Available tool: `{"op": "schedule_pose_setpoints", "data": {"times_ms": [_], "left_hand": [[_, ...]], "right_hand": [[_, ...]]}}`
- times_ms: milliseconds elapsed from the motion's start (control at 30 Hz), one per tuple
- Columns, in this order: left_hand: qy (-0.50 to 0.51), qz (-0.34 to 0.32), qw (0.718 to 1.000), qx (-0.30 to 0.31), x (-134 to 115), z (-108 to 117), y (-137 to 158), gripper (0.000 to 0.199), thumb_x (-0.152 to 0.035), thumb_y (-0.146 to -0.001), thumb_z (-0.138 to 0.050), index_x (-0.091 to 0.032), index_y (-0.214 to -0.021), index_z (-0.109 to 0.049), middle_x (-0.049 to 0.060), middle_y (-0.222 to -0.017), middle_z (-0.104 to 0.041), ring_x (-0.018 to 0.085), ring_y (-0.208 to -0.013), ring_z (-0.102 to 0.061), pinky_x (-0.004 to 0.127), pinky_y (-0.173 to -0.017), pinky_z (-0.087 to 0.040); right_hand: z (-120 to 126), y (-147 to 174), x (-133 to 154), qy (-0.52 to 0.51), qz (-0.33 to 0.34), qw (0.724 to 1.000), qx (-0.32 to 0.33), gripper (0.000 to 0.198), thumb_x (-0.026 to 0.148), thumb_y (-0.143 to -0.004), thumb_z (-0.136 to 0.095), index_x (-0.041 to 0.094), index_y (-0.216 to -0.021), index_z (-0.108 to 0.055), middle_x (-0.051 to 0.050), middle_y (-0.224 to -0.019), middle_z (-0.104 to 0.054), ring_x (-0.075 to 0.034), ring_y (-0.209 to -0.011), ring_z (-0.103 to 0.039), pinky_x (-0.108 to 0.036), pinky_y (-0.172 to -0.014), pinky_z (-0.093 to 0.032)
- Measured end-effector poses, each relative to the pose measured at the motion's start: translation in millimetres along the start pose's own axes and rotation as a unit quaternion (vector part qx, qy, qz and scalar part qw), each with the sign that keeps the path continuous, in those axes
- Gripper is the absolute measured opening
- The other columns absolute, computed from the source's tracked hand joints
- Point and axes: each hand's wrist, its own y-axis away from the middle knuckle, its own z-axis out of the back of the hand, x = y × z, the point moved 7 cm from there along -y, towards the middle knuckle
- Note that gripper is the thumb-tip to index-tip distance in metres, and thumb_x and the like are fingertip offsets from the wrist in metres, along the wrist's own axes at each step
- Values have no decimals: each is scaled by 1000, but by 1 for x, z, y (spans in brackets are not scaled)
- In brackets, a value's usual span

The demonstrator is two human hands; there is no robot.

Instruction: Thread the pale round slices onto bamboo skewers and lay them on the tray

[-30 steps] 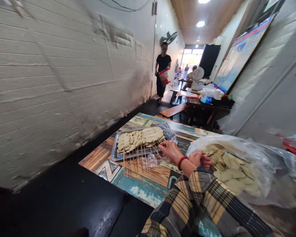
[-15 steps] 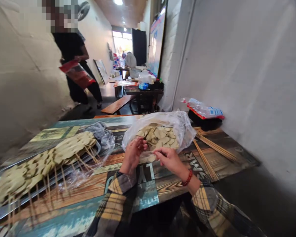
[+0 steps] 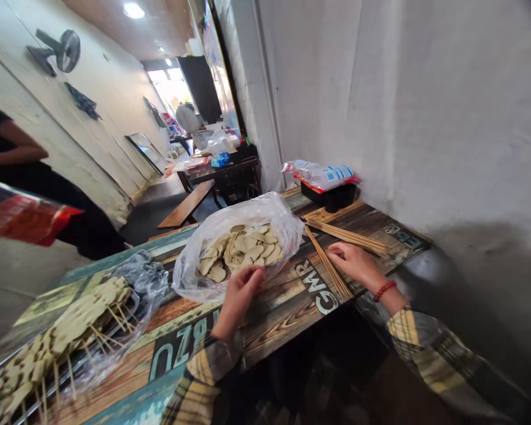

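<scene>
My left hand (image 3: 242,295) is at the near rim of a clear plastic bag (image 3: 188,268), its fingers curled together. What they hold, if anything, is hidden. Thin, flat, pale beige slices (image 3: 248,245) lie heaped inside the open bag. To the right, my right hand (image 3: 356,262), with a red bead bracelet above the wrist, has its fingertips against a bundle of thin wooden skewers (image 3: 325,260). Its fingers are bent together, and I cannot see whether a skewer is between them. A second bundle of skewers (image 3: 354,236) lies just beyond that hand.
Skewered slices (image 3: 66,321) are piled on a metal tray at left, sticks toward me. A crumpled plastic bag (image 3: 146,271) lies beside it. A black container (image 3: 330,198) with a plastic package stands by the wall. A person (image 3: 48,183) at far left carries a red package (image 3: 26,215).
My view has swung to the right. My right hand has left the front of the bag of slices and reached right to the skewers. My left hand stays near the bag. The person appears farther left.
</scene>
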Motion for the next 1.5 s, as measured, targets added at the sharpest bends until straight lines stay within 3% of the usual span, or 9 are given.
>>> {"op": "schedule_pose_setpoints", "data": {"times_ms": [100,200,300,400,667,867,1033,1300,1500], "left_hand": [[-88,-15,994,61,-5,-50,2,30,-48,-76,-72,-19,-84,-73,1,-69,-67,16,-62,-58,27,-60,-45],[-138,-43,986,80,-5,-81,0,27,-45,-78,-68,-19,-82,-73,2,-69,-67,17,-66,-59,27,-60,-44],[-146,-43,985,84,-1,-96,-4,26,-44,-79,-66,-19,-82,-72,2,-69,-67,17,-66,-60,27,-62,-45],[-125,-14,987,96,5,-108,-7,27,-45,-78,-66,-18,-81,-69,1,-67,-65,16,-60,-58,27,-60,-44],[-125,-22,986,110,0,-144,-13,26,-42,-77,-69,-17,-73,-68,0,-65,-59,12,-61,-49,25,-60,-38],[-123,-8,987,108,1,-147,-14,28,-43,-75,-71,-17,-66,-66,0,-64,-59,13,-61,-48,25,-60,-35],[-146,0,981,125,3,-145,-14,28,-41,-77,-64,-16,-65,-64,0,-62,-56,12,-59,-45,25,-59,-34],[-199,-58,970,125,-5,-137,-7,28,-38,-83,-54,-18,-63,-52,-3,-60,-47,12,-61,-41,25,-61,-32],[-207,-54,967,137,-6,-132,4,24,-32,-81,-52,-19,-61,-50,-3,-61,-47,12,-63,-41,26,-62,-32]], "right_hand": [[-13,-6,11,14,-16,1000,4,21,32,-93,-66,20,-110,-70,-11,-108,-77,-25,-102,-71,-29,-82,-49],[-24,-12,18,-5,-29,1000,-4,17,23,-88,-71,18,-104,-70,-15,-110,-75,-27,-103,-71,-30,-81,-48],[-31,-19,15,-59,-37,998,-9,10,14,-85,-67,16,-93,-72,-14,-95,-77,-25,-92,-73,-29,-77,-47],[-36,-27,6,-144,-40,989,-17,10,16,-83,-65,17,-83,-74,-9,-81,-78,-22,-80,-72,-27,-69,-47],[-52,-40,-9,-361,-70,927,-74,12,25,-84,-62,15,-82,-68,-6,-80,-76,-18,-74,-70,-25,-65,-51],[-54,-37,-7,-485,-86,868,-66,14,32,-86,-65,18,-87,-62,-5,-77,-75,-17,-68,-72,-25,-61,-55],[-58,-38,-2,-537,-89,837,-57,13,30,-84,-68,20,-84,-59,-2,-69,-74,-15,-56,-69,-24,-55,-55],[-59,-41,-8,-548,-91,826,-98,17,34,-77,-73,22,-79,-62,-1,-65,-73,-16,-54,-68,-25,-52,-55],[-65,-40,-2,-540,-86,831,-97,23,43,-77,-70,21,-79,-63,-3,-62,-73,-17,-51,-68,-26,-49,-54]]}}
